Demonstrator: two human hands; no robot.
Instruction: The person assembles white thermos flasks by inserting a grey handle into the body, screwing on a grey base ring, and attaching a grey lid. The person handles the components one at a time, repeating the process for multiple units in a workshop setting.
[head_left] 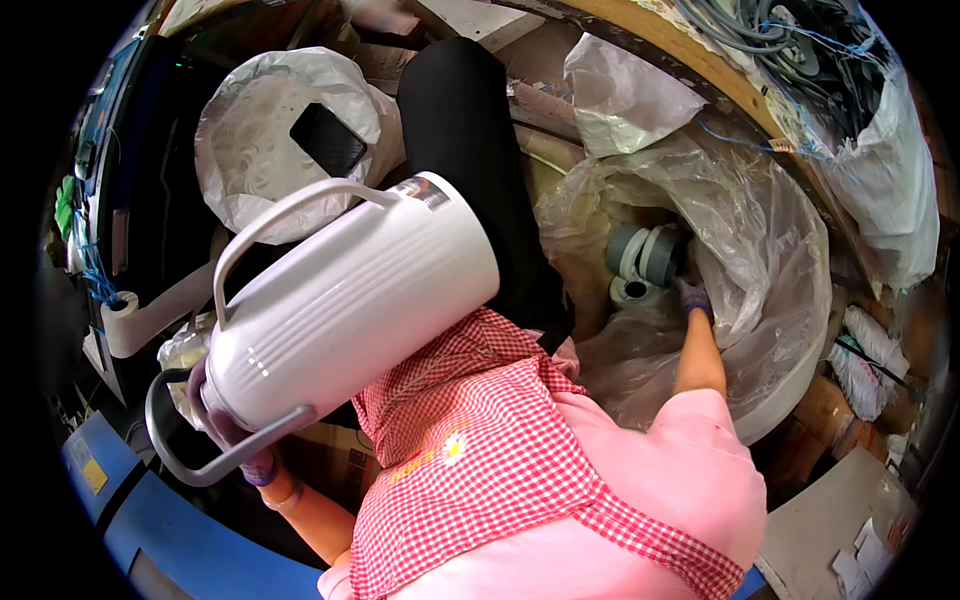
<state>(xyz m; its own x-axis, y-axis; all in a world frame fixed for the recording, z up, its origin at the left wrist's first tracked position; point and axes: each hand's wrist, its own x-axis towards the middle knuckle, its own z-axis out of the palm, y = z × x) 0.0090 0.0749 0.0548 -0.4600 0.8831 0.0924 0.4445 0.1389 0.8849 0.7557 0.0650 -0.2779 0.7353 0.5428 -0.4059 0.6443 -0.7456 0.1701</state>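
A large white vacuum flask body (350,290) with a white side handle and a grey swing handle (190,475) lies slanted across my lap. My left hand (225,425), in a purple glove, is closed round its lower left end, partly behind the grey handle. My right hand (693,297), also gloved, reaches into a plastic-lined tub (800,350) on the right. It touches a dark grey round part (662,255), whose neighbour is a similar grey and white part (626,248). Below them sits a white piece with a dark round hole (633,291). The right fingertips are partly hidden.
A white bag (225,130) of pale ring-shaped pieces stands far left, a black phone (328,140) on it. Beside it hangs a roll of white tape (122,308). At the far right, a sack (890,190) holds grey tubing. Cardboard (815,420) lies beyond the tub.
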